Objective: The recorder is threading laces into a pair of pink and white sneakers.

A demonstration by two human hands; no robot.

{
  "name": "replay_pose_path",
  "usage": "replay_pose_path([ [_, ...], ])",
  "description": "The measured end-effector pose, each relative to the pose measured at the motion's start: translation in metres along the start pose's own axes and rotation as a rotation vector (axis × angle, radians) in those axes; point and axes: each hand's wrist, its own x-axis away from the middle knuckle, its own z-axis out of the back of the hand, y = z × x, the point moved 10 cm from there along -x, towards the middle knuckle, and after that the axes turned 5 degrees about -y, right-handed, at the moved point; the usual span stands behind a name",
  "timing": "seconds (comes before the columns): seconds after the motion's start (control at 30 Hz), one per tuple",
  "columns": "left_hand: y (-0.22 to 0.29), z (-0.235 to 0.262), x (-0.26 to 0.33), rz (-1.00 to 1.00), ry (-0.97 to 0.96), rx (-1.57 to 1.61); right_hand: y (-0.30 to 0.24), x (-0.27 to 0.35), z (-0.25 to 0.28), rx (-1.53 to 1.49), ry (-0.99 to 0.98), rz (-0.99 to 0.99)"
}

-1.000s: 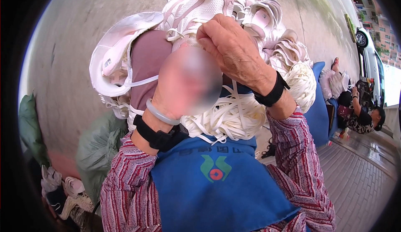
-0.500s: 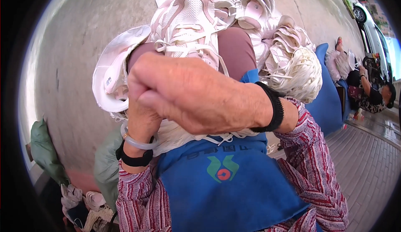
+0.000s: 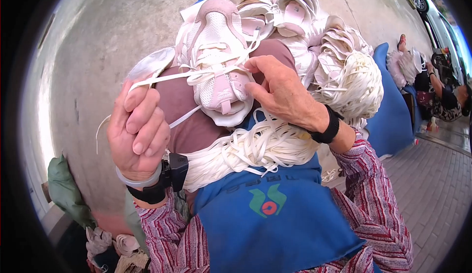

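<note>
A white and pink shoe upper [image 3: 219, 51] lies across my lap with white lace threaded through it. My left hand [image 3: 135, 125], left of the upper, is closed on a white shoelace [image 3: 169, 77] that stretches from the upper's lacing. A loose lace tail hangs beyond that hand. At the upper's right edge is my right hand [image 3: 284, 88], its index finger and thumb apart and close to the eyelets. Its other fingers are curled and partly hidden. A thick bundle of white laces [image 3: 246, 150] lies across my lap, nearest me, above a blue apron [image 3: 275, 233].
Stacked shoe uppers [image 3: 297, 10] lie beyond my knees, with more at the right beside a heap of white laces [image 3: 351, 86]. Another white upper [image 3: 152, 62] rests by my left knee. A green sack [image 3: 69, 189] stands at left; a person [image 3: 442, 98] sits far right.
My hands were crossed together over the upper. Now they are apart: the left has drawn the lace out leftward, and the right has moved back to the upper's right edge.
</note>
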Motion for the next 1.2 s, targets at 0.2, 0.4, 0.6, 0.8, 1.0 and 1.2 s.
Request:
replay_pose_path([
  [0.2,0.089,-0.052,0.033,-0.362,-0.328,0.198,-0.008,-0.016,-0.009,0.16,-0.025,0.046],
  [0.4,0.055,-0.018,0.031,-0.227,-0.242,-0.045,-0.023,-0.021,-0.014,0.328,0.07,0.163],
  [0.6,0.085,0.025,0.04,-0.366,-0.089,-0.194,-0.034,0.003,0.004,0.335,-0.127,0.149],
  [0.8,0.129,0.04,0.064,-0.5,-0.134,0.082,0.017,0.051,0.052,0.695,-0.169,-0.021],
  [1.0,0.238,0.091,0.164,-0.793,-0.177,0.358,0.1,0.09,0.112,0.777,-0.008,-0.293],
  [1.2,0.231,0.118,0.194,-0.872,0.042,-0.043,0.132,0.071,0.071,0.565,-0.17,-0.271],
])
